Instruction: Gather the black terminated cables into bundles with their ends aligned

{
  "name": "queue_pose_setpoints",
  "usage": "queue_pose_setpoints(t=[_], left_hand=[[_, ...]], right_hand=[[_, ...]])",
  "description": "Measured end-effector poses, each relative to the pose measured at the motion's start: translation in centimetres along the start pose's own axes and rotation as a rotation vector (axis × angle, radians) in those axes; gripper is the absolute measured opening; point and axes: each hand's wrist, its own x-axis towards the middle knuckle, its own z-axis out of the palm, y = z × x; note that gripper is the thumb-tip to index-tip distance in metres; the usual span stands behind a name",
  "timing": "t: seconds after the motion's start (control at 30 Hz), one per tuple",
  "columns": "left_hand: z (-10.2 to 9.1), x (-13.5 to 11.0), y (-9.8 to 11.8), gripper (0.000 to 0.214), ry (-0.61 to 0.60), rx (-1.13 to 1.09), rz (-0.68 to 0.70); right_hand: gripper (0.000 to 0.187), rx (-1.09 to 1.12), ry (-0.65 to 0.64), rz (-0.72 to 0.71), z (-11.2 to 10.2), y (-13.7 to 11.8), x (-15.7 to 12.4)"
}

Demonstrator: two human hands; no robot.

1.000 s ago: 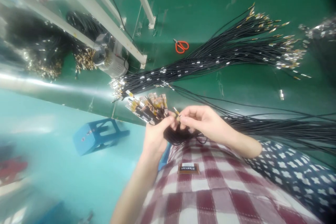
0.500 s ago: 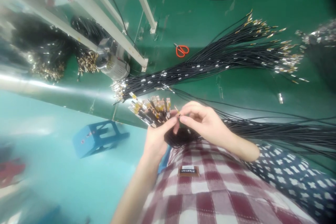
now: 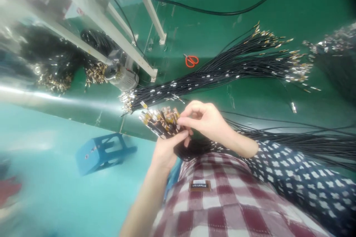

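Observation:
My left hand [image 3: 166, 151] is wrapped round a bundle of thin black cables, whose silver and amber metal ends [image 3: 160, 120] fan out above the thumb. My right hand [image 3: 205, 120] is closed in a pinch at the right edge of those ends, with thumb and forefinger on a cable end largely hidden by the fingertips. Below the hands, the black cables [image 3: 191, 148] of the held bundle curve against the checked apron and trail off to the right.
A long bundle of black cables [image 3: 200, 76] lies across the green table [image 3: 250, 96], with orange-handled scissors [image 3: 191, 60] behind it. White frame legs [image 3: 119, 37] and a grey motor-like device [image 3: 124, 77] stand at left. A blue stool [image 3: 91, 155] is on the floor.
My right hand has moved left, from beside the left thumb to the edge of the bundle's metal ends. The left hand keeps its grip. The view has shifted slightly.

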Motion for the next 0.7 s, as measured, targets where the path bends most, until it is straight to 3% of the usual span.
queue_pose_setpoints(t=[0.1,0.17,0.23,0.3,0.33,0.4,0.5,0.7], left_hand=[[-0.4,0.1,-0.1,0.016,-0.001,-0.017,-0.013],[-1.0,0.2,-0.2,0.017,0.005,-0.043,-0.025],[-1.7,0.2,-0.3,0.017,0.016,-0.062,-0.022],[-2.3,0.1,-0.4,0.012,0.000,-0.075,-0.024],[-2.4,0.0,-0.5,0.010,-0.024,-0.087,-0.029],[-2.4,-0.4,-0.5,0.016,-0.100,-0.128,-0.036],[-1.9,-0.9,-0.5,0.023,-0.180,-0.173,0.012],[-1.9,0.4,-0.5,0.026,-0.003,-0.223,-0.054]], right_hand=[[0.026,0.099,-0.076,0.028,-0.3,0.3,0.7],[0.023,0.036,-0.091,-0.005,-1.6,1.4,1.8],[0.024,-0.223,0.012,-0.011,-3.5,3.7,3.3],[0.022,-0.660,0.125,0.087,-5.5,6.9,4.4],[0.021,-0.882,0.100,0.172,-6.2,8.7,4.7],[0.018,-1.072,0.056,0.247,-7.2,11.8,4.8],[0.016,-1.177,-0.003,0.248,-7.4,14.8,4.2],[0.023,-1.261,-0.119,0.194,-6.7,15.5,3.6]])
